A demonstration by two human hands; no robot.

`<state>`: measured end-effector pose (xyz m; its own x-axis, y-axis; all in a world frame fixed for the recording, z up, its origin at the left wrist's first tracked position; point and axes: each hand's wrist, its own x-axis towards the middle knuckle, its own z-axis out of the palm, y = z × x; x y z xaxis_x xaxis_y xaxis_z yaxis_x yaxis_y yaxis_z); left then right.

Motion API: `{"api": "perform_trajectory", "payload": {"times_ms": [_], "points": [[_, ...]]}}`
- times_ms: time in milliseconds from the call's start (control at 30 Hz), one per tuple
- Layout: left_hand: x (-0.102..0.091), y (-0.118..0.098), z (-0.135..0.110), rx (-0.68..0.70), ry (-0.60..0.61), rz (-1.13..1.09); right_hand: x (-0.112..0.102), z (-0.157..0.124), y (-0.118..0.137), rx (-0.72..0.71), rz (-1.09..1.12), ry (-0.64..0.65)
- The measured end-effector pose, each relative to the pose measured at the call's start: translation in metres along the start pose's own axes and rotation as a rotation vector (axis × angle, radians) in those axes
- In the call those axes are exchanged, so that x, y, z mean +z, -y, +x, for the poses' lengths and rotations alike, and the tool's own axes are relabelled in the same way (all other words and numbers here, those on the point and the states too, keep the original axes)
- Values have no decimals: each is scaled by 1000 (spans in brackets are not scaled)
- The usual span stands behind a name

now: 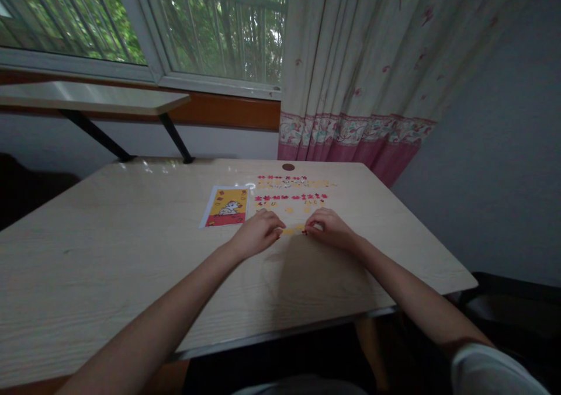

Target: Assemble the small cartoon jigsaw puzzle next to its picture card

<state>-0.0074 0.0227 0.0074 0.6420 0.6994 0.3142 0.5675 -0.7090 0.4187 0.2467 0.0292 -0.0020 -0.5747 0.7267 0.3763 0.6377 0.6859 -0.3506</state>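
Small yellow jigsaw pieces (293, 229) lie on the pale wooden table (131, 249) between my two hands. My left hand (258, 232) rests with curled fingers, its fingertips pinched at the left end of those pieces. My right hand (326, 227) is curled too, fingertips pressed on their right end. Just beyond the hands lie rows of red and yellow puzzle pieces (290, 197), with another row (293, 182) farther back. A reference picture card (227, 206), yellow and red with a white animal, lies to the left of the rows.
A round cable hole (288, 166) sits near the table's far edge. A narrow shelf on black brackets (92, 100) runs under the window at the back left. A floral curtain (372, 73) hangs at the back right.
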Motion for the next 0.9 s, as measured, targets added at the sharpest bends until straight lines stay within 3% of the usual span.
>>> {"api": "perform_trajectory", "payload": {"times_ms": [267,900], "points": [[5,-9,1,75,82,174,0,2,5,-24,37,62],[10,-14,1,124,114,229,-2,1,-6,-9,-50,108]]}}
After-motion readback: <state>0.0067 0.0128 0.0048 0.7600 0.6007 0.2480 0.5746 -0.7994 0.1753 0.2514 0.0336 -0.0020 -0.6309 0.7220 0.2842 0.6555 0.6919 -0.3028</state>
